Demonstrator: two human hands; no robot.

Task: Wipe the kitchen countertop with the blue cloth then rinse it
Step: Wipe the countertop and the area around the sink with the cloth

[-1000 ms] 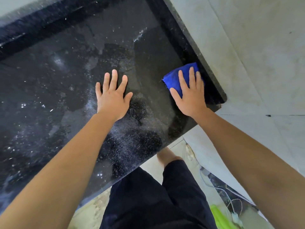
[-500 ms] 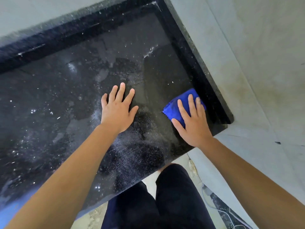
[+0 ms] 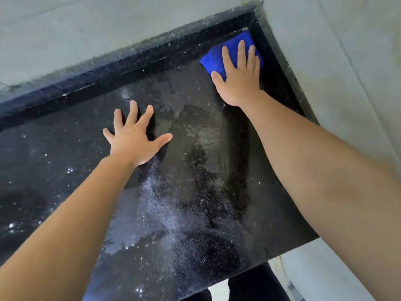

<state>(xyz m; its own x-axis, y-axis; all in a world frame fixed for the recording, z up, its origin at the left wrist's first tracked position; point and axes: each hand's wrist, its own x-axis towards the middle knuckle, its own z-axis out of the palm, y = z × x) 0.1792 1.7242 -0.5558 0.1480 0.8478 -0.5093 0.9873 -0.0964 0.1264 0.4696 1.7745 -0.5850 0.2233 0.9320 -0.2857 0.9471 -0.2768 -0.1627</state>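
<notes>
Head view: our right hand (image 3: 238, 83) presses the blue cloth (image 3: 213, 58) flat, fingers straight and close together, into the far right corner of the black countertop (image 3: 65, 170), where the pale walls (image 3: 86, 40) meet. Our left hand (image 3: 133, 139) rests palm-down on the streaked, speckled stone, fingers spread wide.

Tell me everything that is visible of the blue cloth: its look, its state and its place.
The blue cloth is a vivid blue, soft-looking fabric, bunched into a compact pad. It lies flat on the black speckled countertop, in the far right corner where the raised black edges meet. The right hand presses on it with straight fingers and covers much of it. Whether it is wet cannot be told.
</notes>
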